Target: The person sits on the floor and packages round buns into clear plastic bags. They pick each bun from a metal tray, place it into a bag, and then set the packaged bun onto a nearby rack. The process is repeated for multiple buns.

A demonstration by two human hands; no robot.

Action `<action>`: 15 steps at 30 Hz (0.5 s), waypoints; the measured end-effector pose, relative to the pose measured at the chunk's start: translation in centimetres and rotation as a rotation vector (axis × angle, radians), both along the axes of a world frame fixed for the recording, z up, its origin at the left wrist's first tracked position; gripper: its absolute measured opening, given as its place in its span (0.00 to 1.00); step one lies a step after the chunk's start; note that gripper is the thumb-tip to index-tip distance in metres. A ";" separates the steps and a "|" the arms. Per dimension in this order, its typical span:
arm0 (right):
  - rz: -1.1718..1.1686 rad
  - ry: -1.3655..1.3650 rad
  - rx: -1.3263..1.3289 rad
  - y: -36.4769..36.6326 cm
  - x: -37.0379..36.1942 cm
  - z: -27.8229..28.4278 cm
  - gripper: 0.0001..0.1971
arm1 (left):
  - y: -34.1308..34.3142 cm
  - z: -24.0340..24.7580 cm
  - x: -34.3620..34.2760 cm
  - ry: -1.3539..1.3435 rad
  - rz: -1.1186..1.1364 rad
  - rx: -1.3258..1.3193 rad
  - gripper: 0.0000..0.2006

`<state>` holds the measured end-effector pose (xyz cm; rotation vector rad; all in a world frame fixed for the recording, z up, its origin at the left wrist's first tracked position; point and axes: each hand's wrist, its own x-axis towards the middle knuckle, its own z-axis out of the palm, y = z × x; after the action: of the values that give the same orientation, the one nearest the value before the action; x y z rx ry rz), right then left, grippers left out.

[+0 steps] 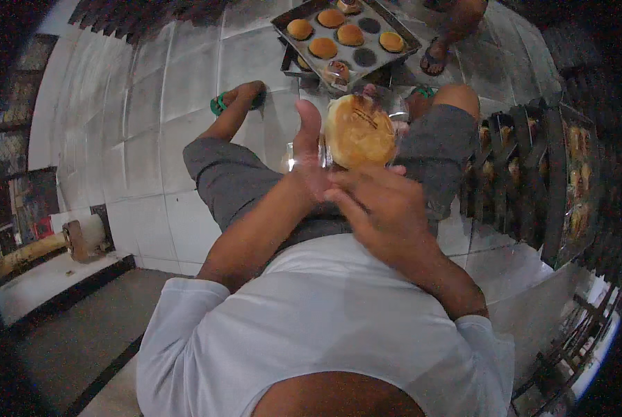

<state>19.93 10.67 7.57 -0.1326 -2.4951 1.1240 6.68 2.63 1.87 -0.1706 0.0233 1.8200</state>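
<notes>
A round golden bun (pixel 359 132) in a clear plastic bag with dark print lies over my lap, between my knees. My left hand (pixel 312 156) supports it from the left side, thumb stretched up and away from the bun; its other fingers are hidden under the bag. At the bun's near edge, my right hand (pixel 387 198) has its fingers bent together over the near end of the bag, close to my left palm. The exact pinch of the right fingertips is hard to make out.
Ahead on the tiled floor, a metal tray (pixel 316 57) bears several buns and stands on another tray. Another person's sandalled foot (pixel 434 57) is beside it. Several dark trays (pixel 554 187) with packaged goods line my right. A low ledge (pixel 64 274) is at left.
</notes>
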 end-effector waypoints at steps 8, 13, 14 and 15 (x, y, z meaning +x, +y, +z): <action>0.448 -0.398 0.008 3.4 -2.2 0.2 0.12 | 2.2 -1.7 -1.4 0.072 0.164 -0.146 0.38; 0.222 -0.035 0.308 9.7 0.8 3.7 0.22 | 1.8 2.8 0.6 -0.089 -0.067 -0.005 0.45; 0.167 0.039 0.374 11.0 1.3 4.4 0.24 | 1.8 4.6 1.5 -0.058 -0.139 0.036 0.43; 0.102 0.056 0.353 11.5 2.2 4.3 0.25 | 1.5 5.4 2.8 -0.107 -0.154 0.062 0.43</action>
<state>22.09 22.21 11.84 0.1245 -2.6271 0.6948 9.46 4.08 7.30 -0.2160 -0.0934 1.6533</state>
